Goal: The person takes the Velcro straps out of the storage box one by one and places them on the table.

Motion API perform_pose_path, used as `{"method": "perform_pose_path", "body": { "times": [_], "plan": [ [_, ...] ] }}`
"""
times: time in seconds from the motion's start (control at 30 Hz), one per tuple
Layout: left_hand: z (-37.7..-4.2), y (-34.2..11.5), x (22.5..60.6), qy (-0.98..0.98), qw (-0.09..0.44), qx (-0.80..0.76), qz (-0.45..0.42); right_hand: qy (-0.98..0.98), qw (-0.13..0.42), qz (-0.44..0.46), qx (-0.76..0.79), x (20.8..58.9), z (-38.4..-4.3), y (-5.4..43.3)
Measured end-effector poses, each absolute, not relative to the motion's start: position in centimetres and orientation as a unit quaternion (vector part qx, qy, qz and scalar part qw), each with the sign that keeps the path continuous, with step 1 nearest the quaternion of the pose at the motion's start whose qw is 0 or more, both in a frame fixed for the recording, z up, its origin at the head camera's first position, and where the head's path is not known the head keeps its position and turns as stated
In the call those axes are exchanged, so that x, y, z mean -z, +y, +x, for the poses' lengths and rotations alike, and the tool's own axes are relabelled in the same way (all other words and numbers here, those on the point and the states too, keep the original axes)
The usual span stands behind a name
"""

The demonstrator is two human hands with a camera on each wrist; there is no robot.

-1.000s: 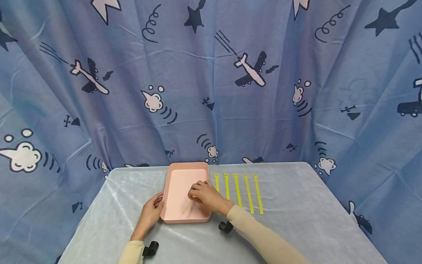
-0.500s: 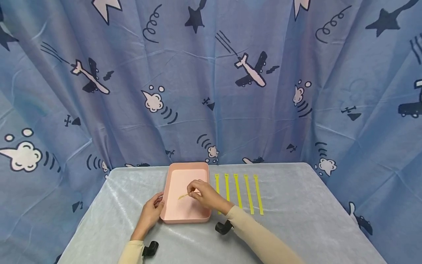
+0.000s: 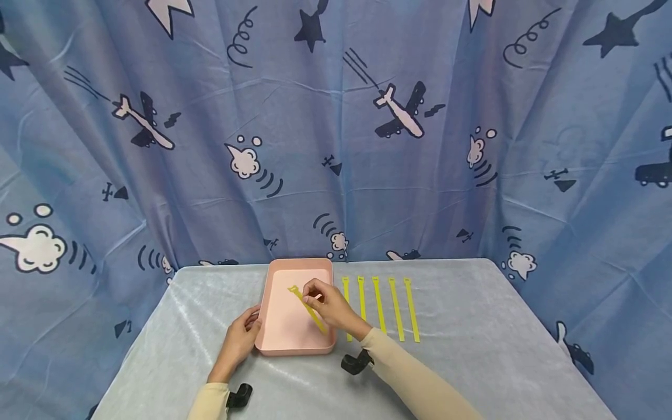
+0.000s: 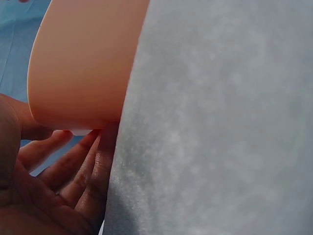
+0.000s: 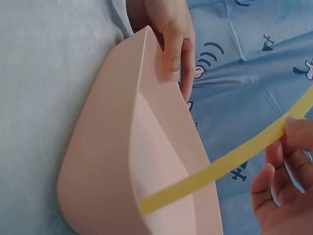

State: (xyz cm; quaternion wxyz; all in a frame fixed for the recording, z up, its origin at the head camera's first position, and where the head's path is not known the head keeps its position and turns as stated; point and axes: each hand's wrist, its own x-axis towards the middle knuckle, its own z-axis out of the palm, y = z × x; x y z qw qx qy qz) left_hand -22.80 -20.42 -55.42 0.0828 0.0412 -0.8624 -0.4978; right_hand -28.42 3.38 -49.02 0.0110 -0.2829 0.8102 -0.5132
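My right hand (image 3: 328, 303) pinches a yellow cable tie (image 3: 317, 320) between thumb and fingertips, over the pink tray (image 3: 296, 352). The tie is a flat strap with a wider head at its upper left; its tail slants down toward the tray's lower right. In the right wrist view the tie (image 5: 215, 171) bows across the tray's opening. At the tray's left side rests my left hand (image 3: 241, 338), its fingers fairly straight. The left wrist view shows those fingers (image 4: 73, 171) against the tray's outer wall (image 4: 88, 63), the thumb at its rim.
Right of the tray, several more yellow cable ties (image 3: 396, 309) lie in a row on the grey cloth-covered table (image 3: 472, 344). My right forearm partly hides the nearest ones. A blue patterned curtain (image 3: 294, 198) hangs behind the table's back edge.
The cable tie in my right hand has turned: its free end pointed down-left, then left, and now its head points up-left with the tail down-right. The right hand rose slightly; the left stayed put.
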Motion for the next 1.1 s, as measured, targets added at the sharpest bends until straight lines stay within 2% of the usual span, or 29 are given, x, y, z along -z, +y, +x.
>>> {"method": "perform_pose_path", "body": {
  "times": [0.47, 1.1],
  "plan": [
    [-22.7, -20.5, 55.5, -0.862, 0.076, 0.499, 0.038, 0.754, 0.062, -0.215, 0.618, 48.7, -28.3, 4.0],
    [-23.1, -20.8, 55.6, -0.862, 0.075, 0.500, 0.039, 0.700, 0.053, -0.132, 0.700, 49.2, -27.6, 7.2]
  ]
}}
